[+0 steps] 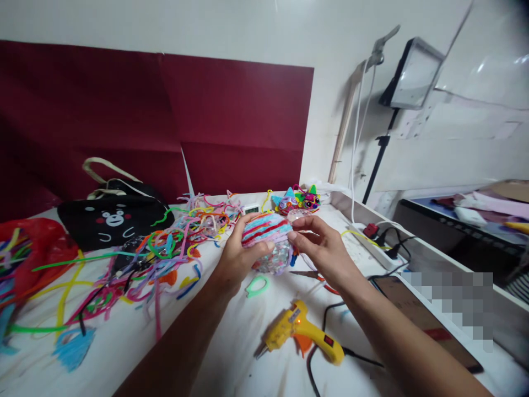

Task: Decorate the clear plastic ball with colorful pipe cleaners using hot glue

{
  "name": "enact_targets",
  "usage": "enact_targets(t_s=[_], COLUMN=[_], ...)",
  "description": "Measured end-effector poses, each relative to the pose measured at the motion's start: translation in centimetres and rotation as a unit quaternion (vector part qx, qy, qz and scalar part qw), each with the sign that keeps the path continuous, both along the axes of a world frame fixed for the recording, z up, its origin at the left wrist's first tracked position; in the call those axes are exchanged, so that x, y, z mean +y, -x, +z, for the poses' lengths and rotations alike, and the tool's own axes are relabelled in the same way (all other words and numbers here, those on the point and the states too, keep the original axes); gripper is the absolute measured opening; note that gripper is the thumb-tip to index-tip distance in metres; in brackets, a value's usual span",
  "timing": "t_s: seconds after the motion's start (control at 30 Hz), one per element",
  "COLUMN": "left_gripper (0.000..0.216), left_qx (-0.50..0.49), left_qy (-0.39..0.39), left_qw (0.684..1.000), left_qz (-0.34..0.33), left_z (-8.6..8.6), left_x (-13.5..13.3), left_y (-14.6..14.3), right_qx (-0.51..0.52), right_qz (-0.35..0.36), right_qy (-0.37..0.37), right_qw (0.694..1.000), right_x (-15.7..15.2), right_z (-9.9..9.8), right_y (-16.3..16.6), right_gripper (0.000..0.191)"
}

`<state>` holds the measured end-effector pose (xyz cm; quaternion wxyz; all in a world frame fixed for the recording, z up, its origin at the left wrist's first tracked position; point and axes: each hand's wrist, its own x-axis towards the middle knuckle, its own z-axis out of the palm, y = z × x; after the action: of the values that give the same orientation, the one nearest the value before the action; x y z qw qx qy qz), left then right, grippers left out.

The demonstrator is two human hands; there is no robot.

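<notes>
Toward bench's (231, 353) far edge — left hand (241, 251) holds pipe-cleaner-striped ball (268, 231); right hand (321, 242) narrow, grasp unclear — likely strip-laying, steadiness needed next.

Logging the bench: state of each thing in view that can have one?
Left hand: holding the striped ball
Right hand: fingers at ball's right edge
Striped ball: fuzzy stripes above, lower part uncovered
Yellow hot glue gun: lying down, indicator lit
Power strip: plugs inserted
Floodlight: on stand, looks unlit
Loose pipe cleaners: tangled
Red plastic bag: open, pipe cleaners inside
Touchscreen device: flat, power unclear
</notes>
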<state>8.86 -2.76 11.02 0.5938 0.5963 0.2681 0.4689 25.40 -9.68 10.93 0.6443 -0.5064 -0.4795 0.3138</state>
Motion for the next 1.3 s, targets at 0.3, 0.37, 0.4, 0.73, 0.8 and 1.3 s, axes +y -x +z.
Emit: enact_targets(t_s=[0.3,0.37,0.4,0.73,0.8,1.3], left_gripper=[0.062,0.062,0.062,0.065,0.067,0.060], left_qx=[0.004,0.004,0.003,-0.001,-0.008,0.005], left_qy=[-0.014,-0.015,-0.015,0.000,0.011,0.073], left_qw=[1.000,1.000,1.000,1.000,1.000,0.996], left_qz=[-0.004,-0.009,-0.013,-0.008,-0.012,-0.059], left_z=[0.1,0.1,0.0,0.0,0.3,0.4], left_x=[0.1,0.2,0.3,1.0,0.9,1.0], left_y=[0.3,0.3,0.4,1.0,1.0,0.9], right_qx=[0.062,0.082,0.091,0.139,0.141,0.113], right_qz=[0.018,0.033,0.038,0.063,0.097,0.111], right_qy=[0.033,0.037,0.038,0.091,0.112,0.113], right_qw=[0.997,0.995,0.994,0.984,0.979,0.981], right_x=[0.1,0.2,0.3,1.8,2.0,2.5], right_z=[0.7,0.7,0.7,0.7,0.6,0.3], right_y=[0.0,0.0,-0.1,-0.1,-0.1,-0.2], right_gripper=[0.052,0.052,0.051,0.056,0.051,0.045])
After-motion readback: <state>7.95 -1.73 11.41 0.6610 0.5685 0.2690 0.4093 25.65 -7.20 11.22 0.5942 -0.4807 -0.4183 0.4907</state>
